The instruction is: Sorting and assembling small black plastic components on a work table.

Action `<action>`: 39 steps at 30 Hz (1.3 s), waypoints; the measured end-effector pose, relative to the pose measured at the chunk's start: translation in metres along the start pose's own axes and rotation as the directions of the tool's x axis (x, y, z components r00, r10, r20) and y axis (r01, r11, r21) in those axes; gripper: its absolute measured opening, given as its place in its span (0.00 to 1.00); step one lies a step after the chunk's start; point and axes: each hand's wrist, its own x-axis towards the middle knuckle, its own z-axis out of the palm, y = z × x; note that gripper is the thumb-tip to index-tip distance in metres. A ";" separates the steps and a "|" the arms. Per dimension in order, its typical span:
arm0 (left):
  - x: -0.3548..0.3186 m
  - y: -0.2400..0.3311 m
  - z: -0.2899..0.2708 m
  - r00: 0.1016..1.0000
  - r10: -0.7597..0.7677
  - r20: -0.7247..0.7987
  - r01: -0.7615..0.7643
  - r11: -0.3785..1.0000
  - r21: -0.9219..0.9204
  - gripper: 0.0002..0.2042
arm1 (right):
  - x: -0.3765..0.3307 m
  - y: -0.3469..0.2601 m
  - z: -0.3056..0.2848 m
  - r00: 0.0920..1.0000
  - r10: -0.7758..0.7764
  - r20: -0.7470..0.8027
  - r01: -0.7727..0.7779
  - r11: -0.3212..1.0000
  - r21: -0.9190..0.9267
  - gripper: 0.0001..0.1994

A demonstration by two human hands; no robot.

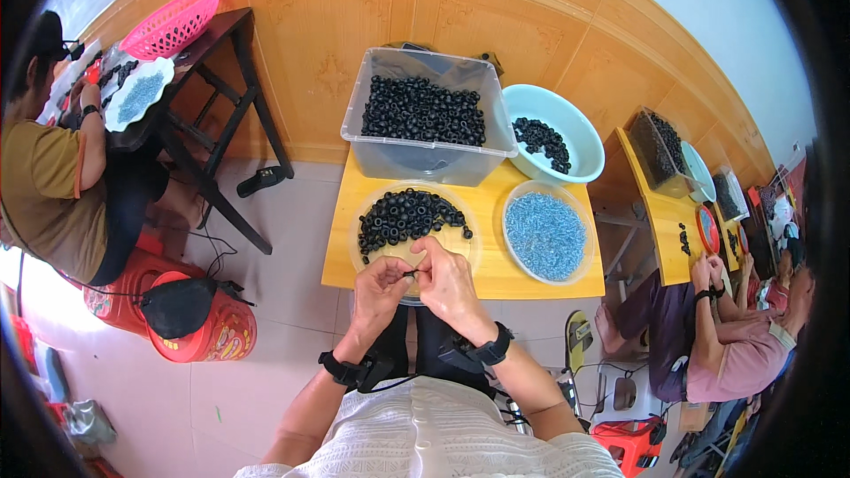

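One black piece (410,273) is sitting between left hand (381,290) and right hand (447,281), both pinching it near-closed; axis too small to read.

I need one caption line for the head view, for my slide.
Left hand and right hand meet at a small black piece over a round dish of black rings, beside small blue pieces.

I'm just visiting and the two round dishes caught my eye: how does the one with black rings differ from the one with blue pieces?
The black-ring dish looks wider than the blue-piece dish. The black rings leave part of their dish bare, while the blue pieces spread across nearly all of theirs. Both are round and sit on the yellow table.
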 end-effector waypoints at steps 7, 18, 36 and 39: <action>0.001 0.005 0.010 0.985 -0.024 -0.171 0.016 0.999 -0.048 0.07 | -0.004 0.000 0.016 0.987 -0.115 -0.115 0.117 0.993 0.011 0.18; -0.001 0.007 0.013 0.941 -0.149 -0.302 0.135 0.989 -0.067 0.07 | -0.010 0.007 0.029 0.963 -0.214 -0.164 0.216 0.976 -0.007 0.21; 0.001 0.005 0.009 0.946 -0.205 -0.252 0.091 0.912 -0.400 0.07 | -0.010 0.019 0.031 0.953 -0.257 -0.161 0.247 0.966 -0.081 0.15; 0.000 0.007 0.009 0.946 -0.243 -0.215 0.143 0.906 -0.397 0.05 | -0.010 0.019 0.026 0.952 -0.266 -0.152 0.251 0.962 -0.109 0.14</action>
